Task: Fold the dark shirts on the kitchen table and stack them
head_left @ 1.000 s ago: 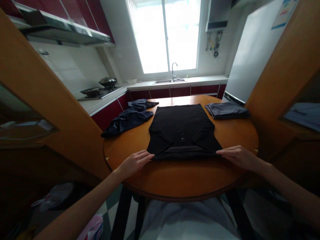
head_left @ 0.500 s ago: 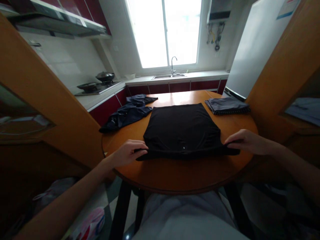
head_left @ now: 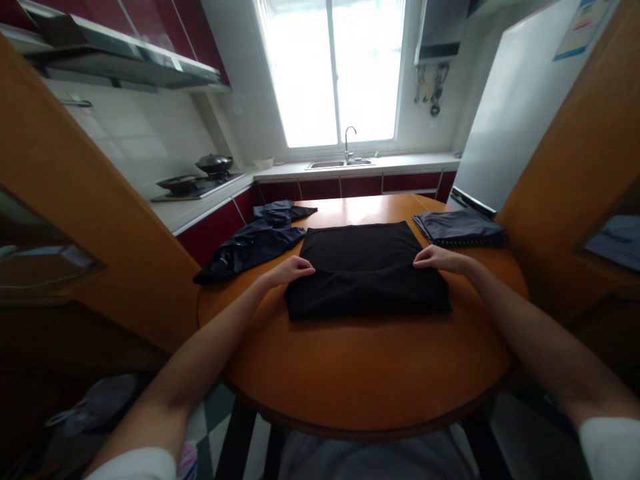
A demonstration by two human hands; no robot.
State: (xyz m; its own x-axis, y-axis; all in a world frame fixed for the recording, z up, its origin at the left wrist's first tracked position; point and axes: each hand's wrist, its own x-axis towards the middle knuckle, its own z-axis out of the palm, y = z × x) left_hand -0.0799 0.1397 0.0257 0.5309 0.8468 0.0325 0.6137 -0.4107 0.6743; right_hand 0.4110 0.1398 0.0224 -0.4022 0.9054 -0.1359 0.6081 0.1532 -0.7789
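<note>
A black garment [head_left: 367,290], perhaps a shirt, lies on the round wooden table [head_left: 370,373], its near part turned over onto the rest. At the left end of the turned edge, my left hand [head_left: 290,269] pinches the cloth between thumb and fingers. My right hand [head_left: 440,259] grips the same edge at its right end. The fold between the two hands runs across the middle of the garment, and the far portion lies flat.
Dark blue crumpled clothing [head_left: 255,237] lies at the table's left side. Folded grey clothing [head_left: 460,227] rests at the right. Beyond stand a sink [head_left: 340,163], a stove with pans [head_left: 195,180] and a fridge [head_left: 515,113]. Wooden frames flank the table.
Both hands have moved away from me and closer together, carrying the garment's near edge over onto its far part. The view has tilted up slightly.
</note>
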